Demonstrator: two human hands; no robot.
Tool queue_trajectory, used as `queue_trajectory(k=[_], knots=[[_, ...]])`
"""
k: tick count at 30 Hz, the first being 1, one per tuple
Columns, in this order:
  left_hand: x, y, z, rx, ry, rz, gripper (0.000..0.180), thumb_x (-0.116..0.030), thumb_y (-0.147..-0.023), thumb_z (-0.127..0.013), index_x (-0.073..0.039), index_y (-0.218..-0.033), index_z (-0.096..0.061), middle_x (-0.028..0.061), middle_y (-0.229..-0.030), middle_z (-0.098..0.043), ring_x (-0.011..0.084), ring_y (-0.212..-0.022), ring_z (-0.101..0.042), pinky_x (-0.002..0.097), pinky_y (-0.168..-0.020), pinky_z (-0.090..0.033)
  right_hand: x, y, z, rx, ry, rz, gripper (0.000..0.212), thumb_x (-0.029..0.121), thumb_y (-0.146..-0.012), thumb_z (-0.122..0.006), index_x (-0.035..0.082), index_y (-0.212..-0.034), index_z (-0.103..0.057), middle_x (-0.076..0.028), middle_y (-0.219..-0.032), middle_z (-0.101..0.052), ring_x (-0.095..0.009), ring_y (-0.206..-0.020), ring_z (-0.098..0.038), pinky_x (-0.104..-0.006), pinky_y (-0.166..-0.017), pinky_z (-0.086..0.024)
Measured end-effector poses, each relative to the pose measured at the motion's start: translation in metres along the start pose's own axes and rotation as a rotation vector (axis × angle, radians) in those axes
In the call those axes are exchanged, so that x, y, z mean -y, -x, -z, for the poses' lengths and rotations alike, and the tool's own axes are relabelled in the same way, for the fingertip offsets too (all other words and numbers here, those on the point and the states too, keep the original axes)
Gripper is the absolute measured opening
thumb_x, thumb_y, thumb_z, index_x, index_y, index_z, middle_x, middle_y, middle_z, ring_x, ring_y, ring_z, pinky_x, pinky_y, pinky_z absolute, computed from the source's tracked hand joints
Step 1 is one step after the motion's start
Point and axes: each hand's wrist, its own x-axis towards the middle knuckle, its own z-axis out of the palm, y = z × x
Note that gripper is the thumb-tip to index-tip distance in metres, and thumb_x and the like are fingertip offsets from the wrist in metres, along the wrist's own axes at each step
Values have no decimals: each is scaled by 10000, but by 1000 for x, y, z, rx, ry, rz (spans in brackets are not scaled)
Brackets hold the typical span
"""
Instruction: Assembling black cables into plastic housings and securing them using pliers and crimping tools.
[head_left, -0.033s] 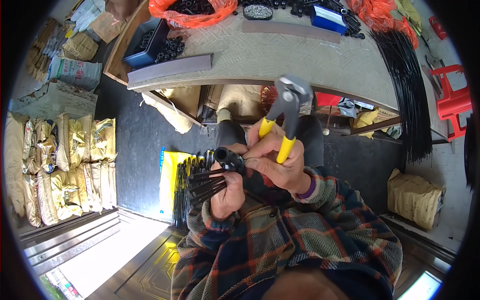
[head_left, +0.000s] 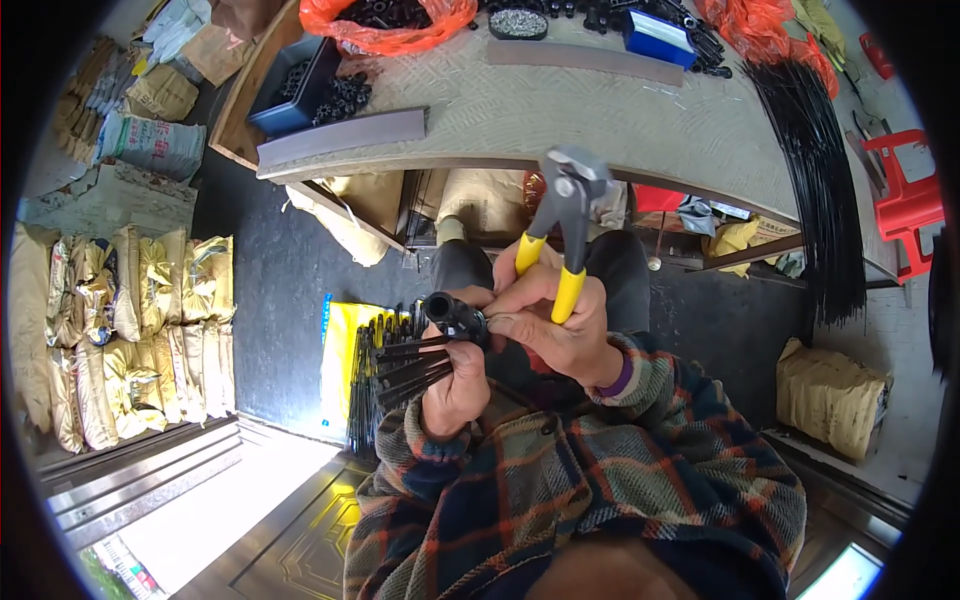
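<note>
In front of my lap, my left hand (head_left: 458,396) is closed around a black tubular part (head_left: 446,309) with a round open end. Several thin black rods (head_left: 412,364) fan out to the left from under it, by my left thumb. My right hand (head_left: 568,338) carries pincers (head_left: 574,192) with dark metal jaws and yellow handles, the jaws pointing up and away from me. Its thumb and forefinger pinch at the right side of the tubular part. Whatever small piece lies between those fingertips is hidden.
Ahead stands a workbench (head_left: 560,112) with a blue bin (head_left: 290,112), orange plastic bags (head_left: 430,38) and a dish of small metal pieces (head_left: 517,24). Long black rods (head_left: 815,190) hang over its right end. Black pieces lie on a yellow sack (head_left: 345,350) at left.
The pincers have tipped slightly to the left in my right hand. Both hands stay at the tubular part, nearly unmoved.
</note>
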Motion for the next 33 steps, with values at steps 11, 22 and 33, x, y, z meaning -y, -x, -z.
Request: queue_trajectory(k=[11,22,33], knots=[[20,0,25,-23,110,-55,617,-578,-882,-318,6,-1027,-454,73,-732,-516,139,-640,-487,263,-594,-402,45,-10,74,545,1329,360,190,40,-613,-621,49,-797,-574,-104,-901,-527,-240,-700,-545,-321,-577,-467],[13,-2,1,-24,88,85,726,-688,-782,-375,-22,-1067,-426,44,-723,-481,118,-642,-455,261,-615,-394,55,-27,72,557,1612,474,253,142,-743,-547,73,-981,-598,-78,-1113,-482,-219,-951,-523,-429,-911,-396],[10,0,-4,-95,-12,75,854,-736,-744,-372,-1,-1178,-397,37,-742,-464,103,-600,-435,249,-593,-398,60,-32,77,799,1671,502,268,163,-740,-541,35,-973,-571,-115,-1048,-473,-253,-874,-510,-387,-723,-430]])
